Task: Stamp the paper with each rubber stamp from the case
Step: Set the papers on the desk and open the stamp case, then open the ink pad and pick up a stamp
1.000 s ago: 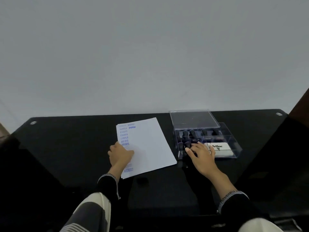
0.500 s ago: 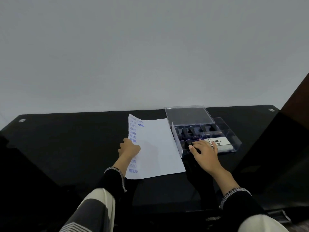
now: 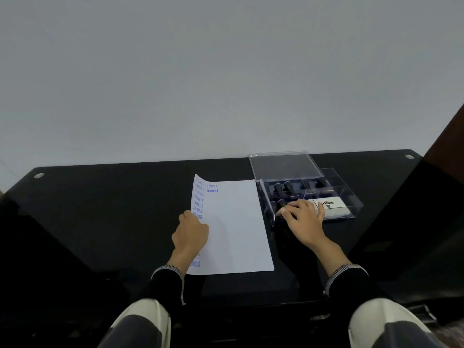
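Observation:
A white paper (image 3: pixel 238 222) lies on the black table (image 3: pixel 113 209), with blue stamp prints in a column down its left side. My left hand (image 3: pixel 190 234) grips the paper's left edge with curled fingers, and that edge is lifted a little. To the right stands the clear plastic case (image 3: pixel 351 197) holding several dark rubber stamps (image 3: pixel 282 188). My right hand (image 3: pixel 303 222) reaches into the case's front left part. Its fingers are fairly straight and lie on the front stamps, hiding them.
The case's clear lid (image 3: pixel 286 164) lies open behind it against the wall. A white Artline ink pad (image 3: pixel 334 205) sits in the case's right compartment. A dark brown panel (image 3: pixel 447 136) rises at the far right.
The paper has turned from slanted to nearly square beside the case, its left edge lifting under my left hand. My right hand has stayed on the front stamps.

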`<action>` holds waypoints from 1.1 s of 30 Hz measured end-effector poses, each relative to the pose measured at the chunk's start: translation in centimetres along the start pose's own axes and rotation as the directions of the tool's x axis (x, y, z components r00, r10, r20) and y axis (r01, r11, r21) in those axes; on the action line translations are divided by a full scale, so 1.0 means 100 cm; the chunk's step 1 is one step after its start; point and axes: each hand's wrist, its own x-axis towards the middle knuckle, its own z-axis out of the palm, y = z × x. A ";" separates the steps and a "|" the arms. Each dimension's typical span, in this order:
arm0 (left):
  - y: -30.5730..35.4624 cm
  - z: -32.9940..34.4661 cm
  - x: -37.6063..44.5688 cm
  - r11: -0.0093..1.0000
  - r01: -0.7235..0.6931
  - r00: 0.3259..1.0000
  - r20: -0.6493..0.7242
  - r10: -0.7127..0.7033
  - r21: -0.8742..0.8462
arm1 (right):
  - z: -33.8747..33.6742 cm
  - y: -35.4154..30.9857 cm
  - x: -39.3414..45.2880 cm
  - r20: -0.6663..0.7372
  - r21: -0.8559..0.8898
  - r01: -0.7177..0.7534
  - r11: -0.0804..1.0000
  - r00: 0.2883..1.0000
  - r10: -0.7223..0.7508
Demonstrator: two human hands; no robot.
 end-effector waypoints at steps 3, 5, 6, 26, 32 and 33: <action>0.004 0.006 -0.010 1.000 0.021 0.998 -0.057 -0.021 0.008 | 0.000 -0.005 0.006 0.046 0.016 -0.011 1.000 0.999 0.010; 0.007 0.009 -0.013 0.998 0.027 0.996 -0.091 -0.022 0.054 | 0.000 -0.007 0.008 0.047 0.015 -0.024 1.000 0.999 0.023; 0.007 0.011 -0.013 0.992 0.035 0.994 -0.109 -0.022 0.121 | 0.000 -0.007 0.008 0.046 0.013 -0.029 1.000 0.999 0.028; 0.038 0.085 -0.015 0.813 -0.560 0.822 -0.014 0.569 0.157 | -0.065 0.035 0.062 0.112 -0.255 -0.601 0.758 0.760 0.640; 0.039 0.086 -0.016 0.811 -0.572 0.801 -0.126 0.585 0.124 | -0.063 0.013 0.066 -0.252 -0.251 -0.567 0.785 0.821 0.513; 0.040 0.085 -0.018 0.814 -0.563 0.801 -0.150 0.580 0.141 | -0.062 0.007 0.063 -0.244 -0.184 -0.520 0.834 0.846 0.474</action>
